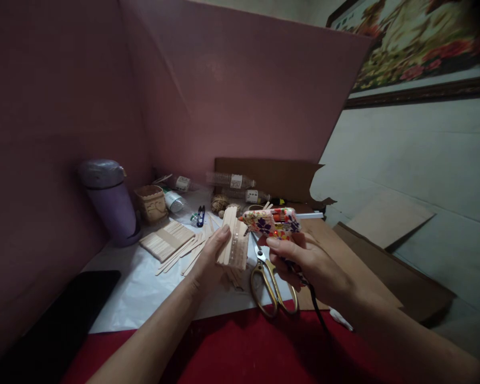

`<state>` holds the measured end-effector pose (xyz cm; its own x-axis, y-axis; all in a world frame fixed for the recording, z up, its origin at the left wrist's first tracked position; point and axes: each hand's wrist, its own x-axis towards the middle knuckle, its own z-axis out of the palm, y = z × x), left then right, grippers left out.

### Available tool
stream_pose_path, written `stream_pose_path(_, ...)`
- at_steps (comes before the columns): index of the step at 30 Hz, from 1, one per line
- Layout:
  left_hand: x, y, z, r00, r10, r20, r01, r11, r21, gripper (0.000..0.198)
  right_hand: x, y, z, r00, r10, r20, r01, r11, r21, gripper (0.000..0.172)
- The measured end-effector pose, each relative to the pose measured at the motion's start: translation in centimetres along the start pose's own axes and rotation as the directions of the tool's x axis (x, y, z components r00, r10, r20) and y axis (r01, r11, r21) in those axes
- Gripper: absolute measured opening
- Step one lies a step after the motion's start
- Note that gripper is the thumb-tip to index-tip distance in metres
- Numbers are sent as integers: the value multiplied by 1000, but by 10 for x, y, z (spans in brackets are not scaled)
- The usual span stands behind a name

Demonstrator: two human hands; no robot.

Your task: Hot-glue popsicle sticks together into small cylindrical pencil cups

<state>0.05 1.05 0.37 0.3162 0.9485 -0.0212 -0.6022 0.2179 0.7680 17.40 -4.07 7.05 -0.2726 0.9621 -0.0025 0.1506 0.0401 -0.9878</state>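
My left hand point(213, 254) grips a piece cut from a clear plastic bottle point(237, 245) with wooden craft sticks point(228, 229) lined upright along its side. The thumb presses on the sticks. In my right hand point(300, 258) is a glue gun point(272, 221) with a floral pattern, its nozzle pointing left, close to the plastic. A pale glue stick point(310, 215) juts from its back end, and a black cord hangs below the handle. Gold-handled scissors point(272, 288) lie on the table between my hands, beneath the glue gun.
A bundle of craft sticks point(167, 241) and loose sticks lie at left, near thread snips point(200, 216). Behind are a small decorated pot point(151, 204), plastic bottles point(232, 180) and a twine ball point(219, 202). A purple tumbler point(111, 205) stands far left; cardboard point(344, 261) lies right.
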Motion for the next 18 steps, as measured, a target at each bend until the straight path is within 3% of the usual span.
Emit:
stream_pose_path(7, -3, 2, 4, 996, -11, 85, 8, 999, 41, 50, 6, 5, 0, 1000, -9, -9, 9, 999, 40, 41)
stream_pose_path(11, 0, -1, 0, 999, -37, 0, 37, 999, 34, 44, 4, 5, -7, 995, -70, -68, 76, 993, 93, 39)
stream_pose_path(15, 2, -2, -4, 997, -49, -56, 51, 997, 49, 40, 7, 11, -31, 943, -186, -275, 177, 983, -57, 42)
stream_pose_path(18, 4, -2, -4, 998, -36, -53, 39, 997, 69, 38, 13, 26, -61, 910, -210, -358, 134, 965, -225, 43)
